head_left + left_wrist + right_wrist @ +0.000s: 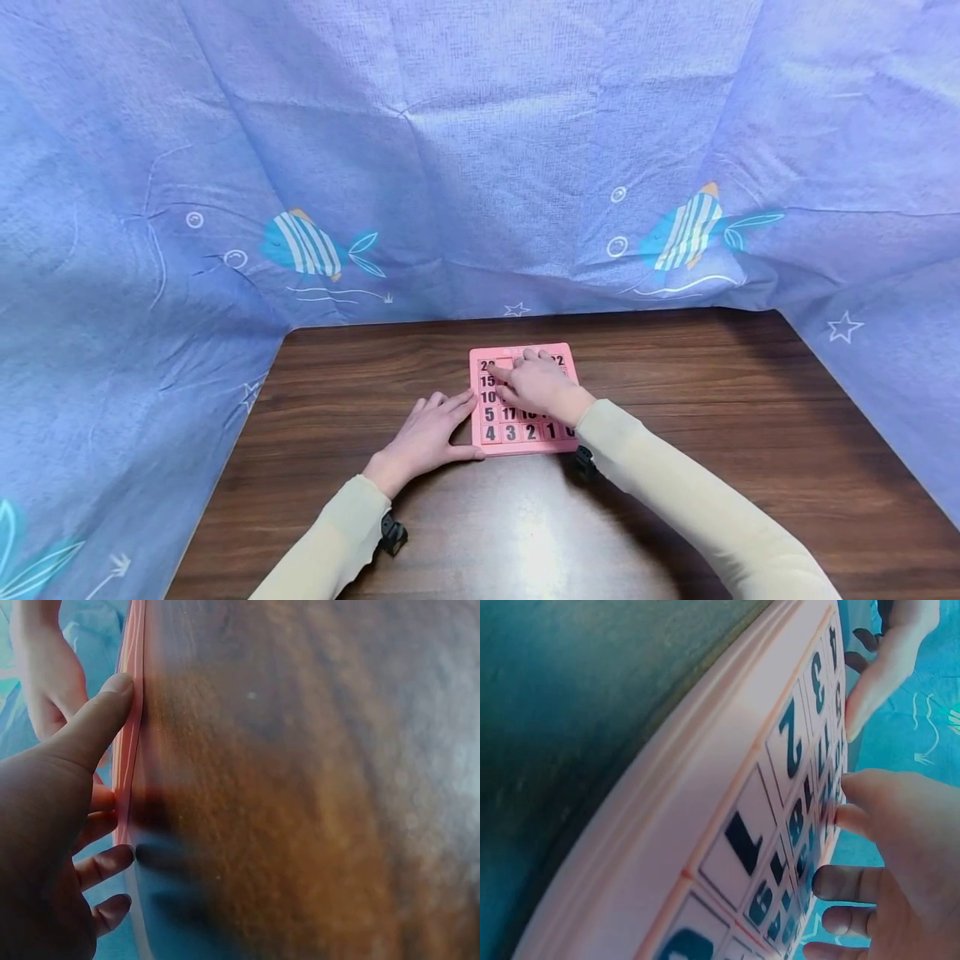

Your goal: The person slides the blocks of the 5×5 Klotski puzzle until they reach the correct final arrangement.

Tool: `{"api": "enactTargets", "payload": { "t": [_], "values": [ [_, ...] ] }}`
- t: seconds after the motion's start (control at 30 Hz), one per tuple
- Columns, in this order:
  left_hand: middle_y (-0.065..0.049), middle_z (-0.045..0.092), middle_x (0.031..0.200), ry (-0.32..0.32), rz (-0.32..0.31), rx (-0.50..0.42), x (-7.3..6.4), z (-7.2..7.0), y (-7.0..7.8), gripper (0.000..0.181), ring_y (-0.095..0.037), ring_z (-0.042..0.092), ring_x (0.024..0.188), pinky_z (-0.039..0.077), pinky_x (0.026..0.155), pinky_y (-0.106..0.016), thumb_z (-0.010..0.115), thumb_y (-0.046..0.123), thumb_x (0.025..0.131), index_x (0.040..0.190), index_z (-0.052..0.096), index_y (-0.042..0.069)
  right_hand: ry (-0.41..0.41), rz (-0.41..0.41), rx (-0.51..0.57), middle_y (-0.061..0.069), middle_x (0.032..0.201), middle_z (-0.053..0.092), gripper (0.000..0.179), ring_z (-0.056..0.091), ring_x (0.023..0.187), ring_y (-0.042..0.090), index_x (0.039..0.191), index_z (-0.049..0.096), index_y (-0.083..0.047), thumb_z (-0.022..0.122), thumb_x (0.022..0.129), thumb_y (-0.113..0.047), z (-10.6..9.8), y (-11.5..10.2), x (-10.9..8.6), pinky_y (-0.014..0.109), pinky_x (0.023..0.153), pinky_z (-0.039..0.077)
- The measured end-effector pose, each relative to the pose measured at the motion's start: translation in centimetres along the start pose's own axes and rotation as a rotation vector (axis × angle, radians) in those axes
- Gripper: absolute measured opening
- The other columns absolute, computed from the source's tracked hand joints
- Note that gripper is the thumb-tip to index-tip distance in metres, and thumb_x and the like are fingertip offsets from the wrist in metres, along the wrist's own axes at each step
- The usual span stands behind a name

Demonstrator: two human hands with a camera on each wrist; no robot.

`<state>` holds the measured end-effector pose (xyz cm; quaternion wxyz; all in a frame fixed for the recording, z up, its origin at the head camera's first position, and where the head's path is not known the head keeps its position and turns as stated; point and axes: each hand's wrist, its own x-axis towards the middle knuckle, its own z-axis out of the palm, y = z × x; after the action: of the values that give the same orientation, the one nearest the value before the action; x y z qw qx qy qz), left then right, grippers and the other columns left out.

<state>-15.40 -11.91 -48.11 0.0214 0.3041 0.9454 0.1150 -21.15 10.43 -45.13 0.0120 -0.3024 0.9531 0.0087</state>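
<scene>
Pink plastic frames the number board [525, 450], which lies flat just to the right of the left hand [429, 433] and directly beneath the right hand [536, 385]. The left hand is spread, its thumb against the board's near edge by the corner and its forefinger along the side closest to that hand; it steadies the board rather than wrapping round it. The right hand reaches over the board with its fingers unclenched and apart, the index finger [501, 372] stretched toward the far corner on the left hand's side, its tip over a tile whose number it partly covers. Whether that tip presses or only hovers is hard to tell. Nearer the person than the right hand, tiles marked 4, 3 [511, 432], 2 and 1 show in a row, and a column with 15, 10 and 5 runs beside the left fingertips. Both hands come out of pale sleeves [675, 492], with a small black device [392, 533] under each wrist. Beneath everything is a dark wooden table [675, 358], and beyond both hands hangs a creased blue cloth [487, 167] printed with striped fish [303, 244].
</scene>
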Motion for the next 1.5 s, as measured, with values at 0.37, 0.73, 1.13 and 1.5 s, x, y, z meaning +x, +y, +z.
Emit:
{"api": "enactTargets", "payload": {
  "t": [0.37, 0.73, 1.13, 1.5],
  "values": [
    [0.001, 0.037, 0.148, 0.006, -0.02, -0.019, 0.0, -0.3, -0.2, 0.092, -0.018, 0.043, 0.11, 0.032, 0.086, -0.038, 0.055, 0.074, 0.074, 0.144, 0.039, 0.017, 0.039, 0.026, -0.029, 0.008, 0.099, 0.068, 0.038, 0.053, 0.09, 0.027, 0.13, 0.058, -0.029, 0.049, 0.094, -0.04, -0.5, 1.4, -0.8, 0.047, 0.08, 0.038],
    [0.002, 0.037, 0.148, 0.005, -0.012, -0.01, 0.1, -0.3, -0.1, 0.091, -0.018, 0.043, 0.108, 0.032, 0.085, -0.037, 0.054, 0.074, 0.075, 0.145, 0.038, 0.017, 0.011, -0.108, -0.014, 0.009, 0.103, 0.066, 0.043, 0.054, 0.101, 0.029, 0.136, 0.051, -0.033, 0.047, 0.095, -0.043, 0.0, 0.2, -1.3, 0.05, 0.092, 0.038],
    [0.002, 0.037, 0.148, -0.003, -0.01, -0.014, 0.2, 0.1, -0.1, 0.091, -0.018, 0.043, 0.108, 0.032, 0.084, -0.037, 0.053, 0.074, 0.075, 0.145, 0.038, 0.018, -0.022, -0.029, 0.007, 0.009, 0.112, 0.066, 0.043, 0.053, 0.101, 0.027, 0.137, 0.049, -0.034, 0.046, 0.095, -0.044, 0.0, 0.6, -0.1, 0.051, 0.092, 0.037],
    [0.002, 0.036, 0.148, 0.013, 0.004, -0.022, 0.0, 0.3, -0.3, 0.091, -0.018, 0.043, 0.107, 0.031, 0.084, -0.036, 0.053, 0.074, 0.074, 0.144, 0.039, 0.017, 0.035, -0.203, 0.01, 0.006, 0.095, 0.066, 0.041, 0.056, 0.099, 0.03, 0.133, 0.054, -0.029, 0.048, 0.094, -0.042, 0.4, -0.4, -3.3, 0.051, 0.094, 0.037]
  ]
}}
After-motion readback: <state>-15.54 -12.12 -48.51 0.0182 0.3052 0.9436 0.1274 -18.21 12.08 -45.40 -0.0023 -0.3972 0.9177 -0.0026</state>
